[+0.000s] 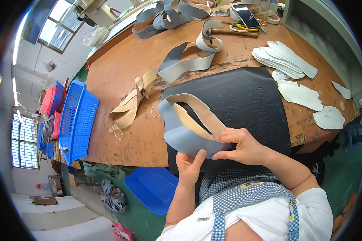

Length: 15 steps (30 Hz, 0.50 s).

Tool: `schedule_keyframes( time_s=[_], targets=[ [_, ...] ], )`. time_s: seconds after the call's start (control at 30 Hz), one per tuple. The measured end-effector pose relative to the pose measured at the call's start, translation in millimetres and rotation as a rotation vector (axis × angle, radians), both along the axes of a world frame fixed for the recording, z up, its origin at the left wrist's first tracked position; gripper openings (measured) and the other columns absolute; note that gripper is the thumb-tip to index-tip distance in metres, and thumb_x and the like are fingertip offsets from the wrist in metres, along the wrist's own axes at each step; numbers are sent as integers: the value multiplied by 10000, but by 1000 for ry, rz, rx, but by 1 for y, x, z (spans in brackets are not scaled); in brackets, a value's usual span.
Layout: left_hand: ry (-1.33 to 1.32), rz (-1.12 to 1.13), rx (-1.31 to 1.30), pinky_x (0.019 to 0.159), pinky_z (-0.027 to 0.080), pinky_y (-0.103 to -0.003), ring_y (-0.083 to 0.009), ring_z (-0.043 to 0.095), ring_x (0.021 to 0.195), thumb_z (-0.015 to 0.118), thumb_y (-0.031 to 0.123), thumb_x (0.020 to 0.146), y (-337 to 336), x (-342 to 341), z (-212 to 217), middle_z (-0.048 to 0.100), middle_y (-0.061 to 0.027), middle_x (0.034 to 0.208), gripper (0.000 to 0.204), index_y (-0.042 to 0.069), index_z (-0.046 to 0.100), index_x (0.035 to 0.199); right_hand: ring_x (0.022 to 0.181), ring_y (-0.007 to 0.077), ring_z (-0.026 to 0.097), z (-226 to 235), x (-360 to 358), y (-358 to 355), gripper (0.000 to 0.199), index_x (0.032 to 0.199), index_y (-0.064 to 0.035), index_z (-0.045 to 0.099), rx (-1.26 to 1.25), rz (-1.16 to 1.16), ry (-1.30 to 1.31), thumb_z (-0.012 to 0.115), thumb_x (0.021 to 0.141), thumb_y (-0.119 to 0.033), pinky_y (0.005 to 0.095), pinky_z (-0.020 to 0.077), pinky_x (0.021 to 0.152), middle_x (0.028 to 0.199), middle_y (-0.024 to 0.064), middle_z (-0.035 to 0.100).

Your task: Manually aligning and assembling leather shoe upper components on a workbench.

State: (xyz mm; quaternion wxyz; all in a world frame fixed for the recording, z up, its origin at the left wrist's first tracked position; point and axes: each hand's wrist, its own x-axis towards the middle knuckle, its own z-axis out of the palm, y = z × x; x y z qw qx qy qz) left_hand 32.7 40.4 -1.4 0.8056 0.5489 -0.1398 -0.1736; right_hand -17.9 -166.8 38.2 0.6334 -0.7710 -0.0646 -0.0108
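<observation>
Over the black mat (245, 96), I hold a blue-grey shoe upper (182, 132) with a beige lining, its opening turned upward. My left hand (190, 165) grips its lower edge, with the thumb on the outside and the other fingers partly hidden. At its right end, my right hand (243, 148) pinches the upper between thumb and fingers. Left of the mat lies a bunch of beige strip pieces (128, 106) with loose thread. A grey and white looped strip (189, 64) rests beyond the mat.
White cut pieces (283, 58) lie stacked at the right, with several single ones nearby. Farther back are a phone (246, 17), a wooden-handled tool (234, 33) and blue-grey pieces (165, 19). A blue basket (78, 122) stands at the table's left edge; a blue tub (153, 188) sits below.
</observation>
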Motion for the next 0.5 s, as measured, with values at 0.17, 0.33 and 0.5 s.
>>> schedule_keyframes(
  time_s=[0.17,0.33,0.5],
  targets=[
    [-60,-30,38,921,527,-313,-180,676,1014,712,-1,898,-2,7,15,705,-125,1128,299,-37,632,1184,773,222,577,-7,1,5,254,824,20,680,-102,-1,-113,832,781,-179,353,471,675,782,92,614],
    [86,98,31,904,533,-305,-170,683,974,721,-10,889,-12,5,26,718,-117,1090,257,-38,657,1136,763,239,584,-13,-1,10,220,823,17,683,-124,-79,-264,830,768,-137,357,471,682,770,95,603],
    [167,114,49,887,537,-295,-155,677,969,737,-24,871,-6,7,22,716,-102,1072,251,-32,666,1112,783,242,612,-18,-1,12,216,812,18,680,-171,-96,-276,831,766,-129,357,487,698,788,100,627]
  ],
)
